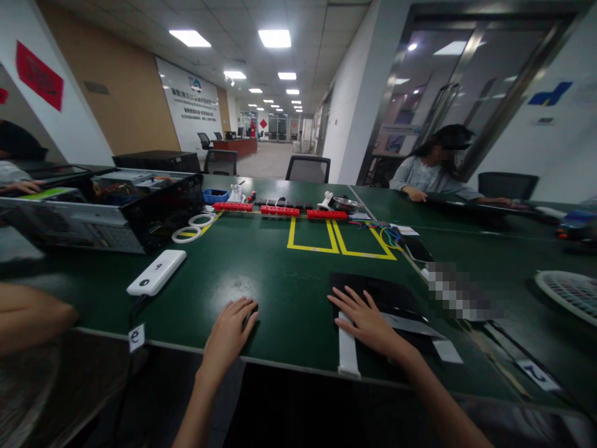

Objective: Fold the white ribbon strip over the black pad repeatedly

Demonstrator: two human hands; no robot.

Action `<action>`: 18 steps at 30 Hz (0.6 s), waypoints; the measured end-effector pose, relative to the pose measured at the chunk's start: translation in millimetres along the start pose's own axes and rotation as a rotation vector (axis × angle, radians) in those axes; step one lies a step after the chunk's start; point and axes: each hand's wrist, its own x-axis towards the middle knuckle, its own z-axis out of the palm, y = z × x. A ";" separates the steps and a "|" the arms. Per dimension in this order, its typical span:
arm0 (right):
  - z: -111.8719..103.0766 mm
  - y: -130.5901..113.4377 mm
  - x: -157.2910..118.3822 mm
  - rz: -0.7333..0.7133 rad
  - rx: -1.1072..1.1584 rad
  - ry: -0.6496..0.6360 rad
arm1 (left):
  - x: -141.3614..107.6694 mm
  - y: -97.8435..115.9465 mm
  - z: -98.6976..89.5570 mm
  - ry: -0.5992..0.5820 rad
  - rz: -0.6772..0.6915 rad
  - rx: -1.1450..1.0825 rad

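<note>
My left hand (232, 326) rests on the green table near its front edge. Its fingers curve forward, with the thumb on the right side. Between thumb and fingers shows a bit of something small and dark (249, 316), mostly hidden, so its kind cannot be told. My right hand (366, 318) lies palm down with fingers spread on a flat black panel-like thing (392, 289). Beneath that hand runs a pale grey ribbon cable (347, 351), its connector end hanging toward the table's front edge. Another stretch of it reaches out to the right.
An open computer case (140, 211) stands at left, with a white power bank (157, 272) before it. Farther back are white rings (186, 233), red strips (280, 210), yellow tape frames (312, 249) and coloured wires (392, 235). A person (436, 168) sits across; another's arm (32, 314) is at left.
</note>
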 end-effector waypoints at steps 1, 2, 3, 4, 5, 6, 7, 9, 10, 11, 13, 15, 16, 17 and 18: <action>-1.1 10.6 -4.2 0.019 0.002 0.004 | 0.1 0.3 0.1 0.001 0.000 0.001; -2.2 20.0 -8.1 0.031 0.008 0.008 | 0.3 0.5 0.2 0.002 0.002 0.002; -3.5 28.1 -11.5 0.038 0.015 0.010 | 0.4 0.5 0.4 0.006 0.007 0.002; -5.0 34.8 -14.5 0.041 0.023 0.011 | 0.4 0.4 0.6 0.010 0.012 0.002; -6.6 40.2 -17.0 0.041 0.032 0.009 | 0.4 0.2 0.7 0.015 0.015 0.003; -8.2 44.5 -19.1 0.040 0.041 0.006 | 0.4 0.0 0.9 0.019 0.017 0.005; -9.9 47.9 -20.8 0.036 0.050 0.000 | 0.3 -0.2 1.0 0.022 0.017 0.007; -12.9 53.6 -23.7 0.029 0.067 -0.016 | 0.1 -0.4 1.0 0.018 0.014 0.009; -14.0 56.3 -24.9 0.027 0.075 -0.020 | 0.1 -0.5 1.0 0.014 0.012 0.009; -14.7 59.4 -26.1 0.025 0.083 -0.020 | 0.1 -0.5 0.9 0.010 0.011 0.009; -15.2 66.4 -28.2 0.025 0.104 -0.004 | 0.3 -0.7 0.9 0.002 0.012 0.008; -14.7 74.3 -30.2 0.025 0.132 0.023 | 0.5 -1.0 1.0 0.003 0.014 0.004; -14.3 78.2 -31.2 0.027 0.147 0.033 | 0.6 -1.2 1.1 0.005 0.014 0.001; -13.9 81.7 -32.1 0.031 0.163 0.041 | 0.7 -1.4 1.2 0.007 0.014 -0.001; -13.5 84.7 -32.9 0.036 0.178 0.046 | 0.7 -1.4 1.2 0.010 0.013 -0.003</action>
